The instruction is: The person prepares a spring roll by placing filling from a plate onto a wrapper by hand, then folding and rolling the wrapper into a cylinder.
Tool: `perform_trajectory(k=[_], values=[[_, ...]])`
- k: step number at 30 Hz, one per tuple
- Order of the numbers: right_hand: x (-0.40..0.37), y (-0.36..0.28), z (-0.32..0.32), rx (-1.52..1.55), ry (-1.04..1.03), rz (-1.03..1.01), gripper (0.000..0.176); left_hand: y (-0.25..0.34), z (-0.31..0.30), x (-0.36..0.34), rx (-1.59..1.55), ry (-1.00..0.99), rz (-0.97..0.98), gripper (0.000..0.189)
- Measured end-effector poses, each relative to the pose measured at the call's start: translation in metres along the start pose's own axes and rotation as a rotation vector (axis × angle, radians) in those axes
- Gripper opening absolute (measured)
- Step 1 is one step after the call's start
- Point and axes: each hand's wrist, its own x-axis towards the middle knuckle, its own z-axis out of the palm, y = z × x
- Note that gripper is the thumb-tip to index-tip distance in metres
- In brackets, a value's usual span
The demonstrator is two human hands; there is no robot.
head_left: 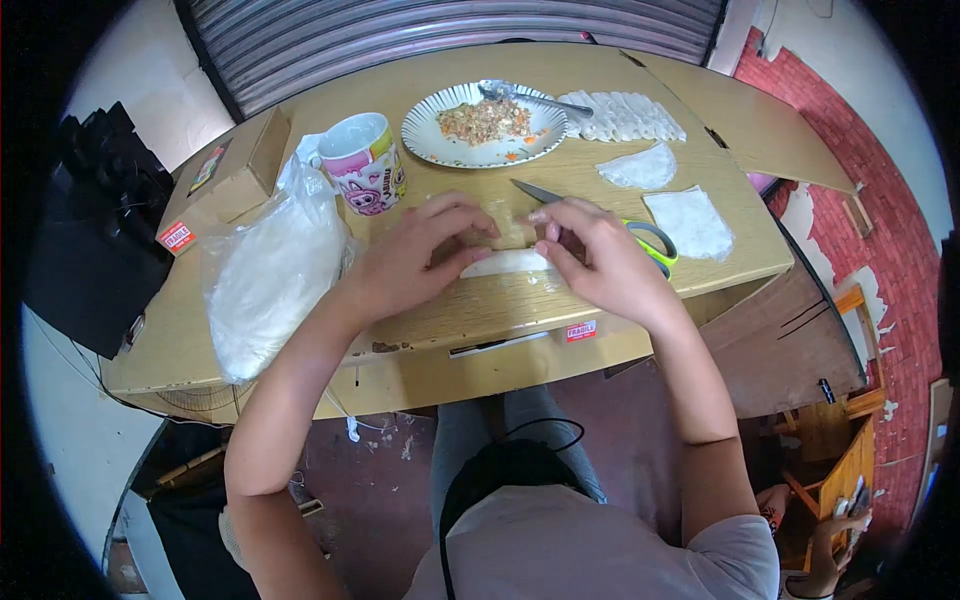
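A white lumpia roll lies on the table in front of me, its wrapper rolled into a narrow tube. My left hand curls over its left end, thumb and fingertips touching it. At the right end, my right hand pinches the roll with bent fingers. Scissors with green and black handles lie partly under my right hand, blades pointing away to the left. Right of them are a square stack of white wrappers and a folded, half-round wrapper.
A paper plate holds chopped filling and a spoon. Several finished rolls line up beside it. On the left are a printed mug, a plastic bag and a cardboard box. Another person's hand shows lower right.
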Motion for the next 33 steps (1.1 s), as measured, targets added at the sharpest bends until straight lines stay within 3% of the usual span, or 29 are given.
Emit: perform_trajectory(k=[1,3,5,7,12,21,24,26,33], values=[[0.003,0.005,0.001,-0.001,0.0,-0.001,0.014,-0.004,0.001,0.001,0.048,0.036,0.059,0.016],[0.008,0.016,0.005,-0.156,0.133,-0.327,0.014,-0.009,0.001,-0.001,0.095,0.071,0.12,0.02],[0.004,0.017,0.0,-0.239,0.076,-0.354,0.013,-0.011,-0.001,-0.007,0.413,0.029,0.229,0.027],[0.001,0.015,-0.002,-0.319,0.015,-0.383,0.013,-0.009,-0.002,-0.009,0.391,0.014,0.241,0.029],[-0.002,0.012,0.004,-0.406,0.085,-0.535,0.01,0.001,0.003,-0.012,0.359,0.045,0.253,0.031],[0.007,0.012,0.007,-0.617,0.053,-0.603,0.018,-0.008,0.014,-0.008,0.417,0.141,0.218,0.023],[0.011,0.003,0.009,-0.625,0.065,-0.604,0.016,-0.009,0.017,-0.009,0.397,0.183,0.219,0.025],[0.015,0.003,0.012,-0.631,0.064,-0.613,0.016,-0.005,0.021,-0.01,0.281,0.243,0.057,0.031],[0.025,0.003,0.008,-0.534,0.006,-0.562,0.014,-0.007,0.018,-0.01,0.287,0.224,0.067,0.04]])
